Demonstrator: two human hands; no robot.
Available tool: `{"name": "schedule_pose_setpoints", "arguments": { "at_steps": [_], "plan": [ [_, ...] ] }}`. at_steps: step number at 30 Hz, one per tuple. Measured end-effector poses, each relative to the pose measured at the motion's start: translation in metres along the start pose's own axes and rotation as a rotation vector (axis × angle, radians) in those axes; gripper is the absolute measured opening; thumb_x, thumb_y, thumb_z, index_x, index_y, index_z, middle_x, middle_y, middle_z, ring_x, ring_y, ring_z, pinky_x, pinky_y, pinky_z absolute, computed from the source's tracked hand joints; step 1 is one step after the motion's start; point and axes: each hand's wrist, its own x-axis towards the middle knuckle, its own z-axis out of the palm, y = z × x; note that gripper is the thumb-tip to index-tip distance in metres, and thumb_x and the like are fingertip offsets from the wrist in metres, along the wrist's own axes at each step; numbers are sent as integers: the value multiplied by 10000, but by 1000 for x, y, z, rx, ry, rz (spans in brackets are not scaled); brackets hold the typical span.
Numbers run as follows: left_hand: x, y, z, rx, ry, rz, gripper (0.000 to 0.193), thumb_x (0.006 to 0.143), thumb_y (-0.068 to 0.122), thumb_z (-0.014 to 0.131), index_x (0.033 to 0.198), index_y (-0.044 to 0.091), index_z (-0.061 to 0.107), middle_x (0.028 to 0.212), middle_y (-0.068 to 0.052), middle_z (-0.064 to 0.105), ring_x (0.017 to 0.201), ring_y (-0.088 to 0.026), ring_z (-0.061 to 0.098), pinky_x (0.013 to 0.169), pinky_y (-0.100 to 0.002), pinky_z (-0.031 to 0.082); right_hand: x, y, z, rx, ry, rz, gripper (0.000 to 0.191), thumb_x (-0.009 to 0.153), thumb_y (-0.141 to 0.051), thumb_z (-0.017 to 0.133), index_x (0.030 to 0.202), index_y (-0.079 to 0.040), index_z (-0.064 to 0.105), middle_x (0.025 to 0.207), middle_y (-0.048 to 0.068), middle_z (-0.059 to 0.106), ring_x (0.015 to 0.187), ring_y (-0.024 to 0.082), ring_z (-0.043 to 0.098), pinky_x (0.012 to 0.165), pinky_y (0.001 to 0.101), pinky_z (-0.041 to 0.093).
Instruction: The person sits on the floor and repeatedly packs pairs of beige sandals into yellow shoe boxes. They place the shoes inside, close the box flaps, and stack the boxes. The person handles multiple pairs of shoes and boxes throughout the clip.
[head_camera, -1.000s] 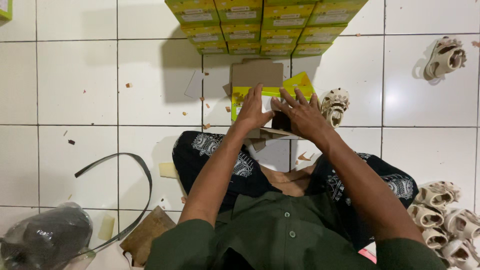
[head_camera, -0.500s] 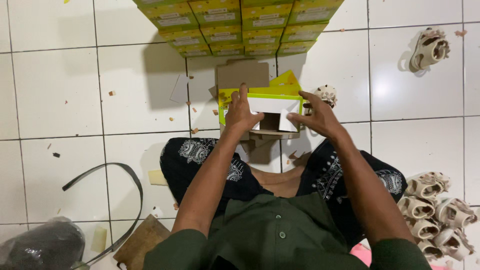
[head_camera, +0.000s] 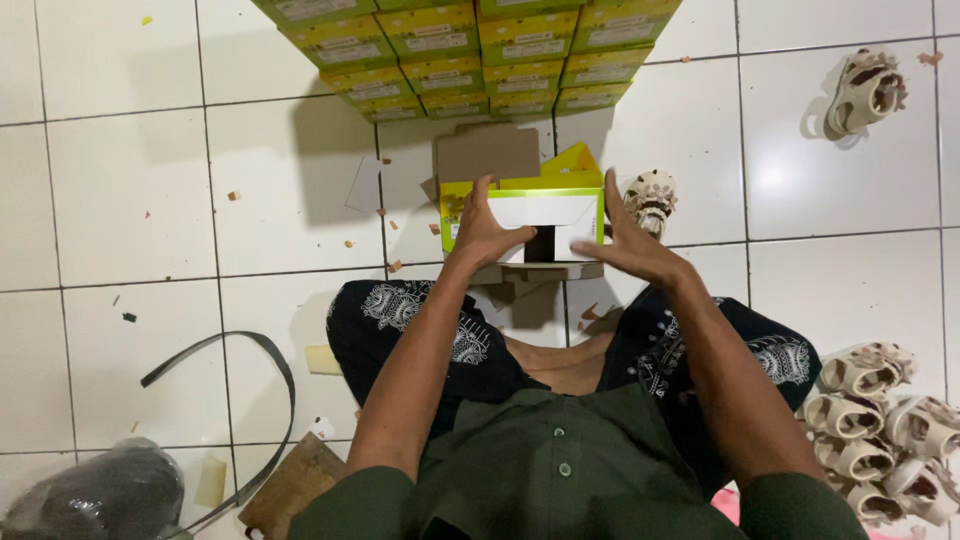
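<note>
I sit cross-legged on a white tiled floor. In front of my knees stands an open yellow-green shoe box (head_camera: 560, 185) with white paper (head_camera: 545, 212) folded over its contents. My left hand (head_camera: 487, 232) presses on the paper and the box's left side, thumb up along the edge. My right hand (head_camera: 630, 245) rests against the box's right side with fingers spread, touching the paper's edge. A dark gap shows under the paper between my hands. A brown cardboard lid (head_camera: 487, 152) lies just behind the box.
A stack of several yellow-green boxes (head_camera: 470, 55) stands at the far side. A cream sandal (head_camera: 651, 198) lies right of the box, another (head_camera: 868, 92) far right, several more (head_camera: 880, 425) by my right knee. A black strap (head_camera: 230, 350) and black bag (head_camera: 100, 495) lie left.
My hands moved apart from the box's middle to its sides, and the white paper now lies folded flat over the contents. The view has shifted slightly.
</note>
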Motion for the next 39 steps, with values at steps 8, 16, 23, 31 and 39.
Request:
{"name": "schedule_pose_setpoints", "arguments": {
  "at_steps": [8,16,23,31,39],
  "plan": [
    [-18,-5,10,-538,-73,4,1307,865,450,858,1660,123,-127,1695,-219,144,1535,-356,261,1213,-453,306,-16,-2,54,225,484,45,1059,830,-451,822,1606,-13,249,1566,285,382,1416,378,453,1131,497,436],
    [-28,-1,29,-646,29,-164,1191,722,236,870,1635,72,124,1449,-235,557,1251,-301,625,1016,-366,543,0,-14,54,515,535,97,752,877,-165,791,1495,26,408,1319,193,617,1144,237,675,935,332,601],
    [-27,1,29,-545,47,-199,1141,710,186,850,1623,86,173,1421,-210,570,1224,-285,646,984,-344,571,3,-15,61,529,562,138,759,853,-90,769,1502,23,392,1273,188,637,1079,234,710,875,324,637],
    [-45,28,8,433,255,358,1299,649,566,948,1554,1,207,1579,-302,340,1467,-472,286,1170,-571,195,-2,-18,59,470,668,58,667,1048,-345,595,1518,63,352,1413,259,522,1287,315,564,1046,410,507],
    [-36,49,-27,346,-31,142,1177,627,492,958,1509,33,329,1439,-240,466,1358,-389,419,1164,-516,281,-39,2,78,761,720,7,665,1118,-473,436,1379,137,488,1254,317,590,1142,399,612,1005,537,535]
  ]
}}
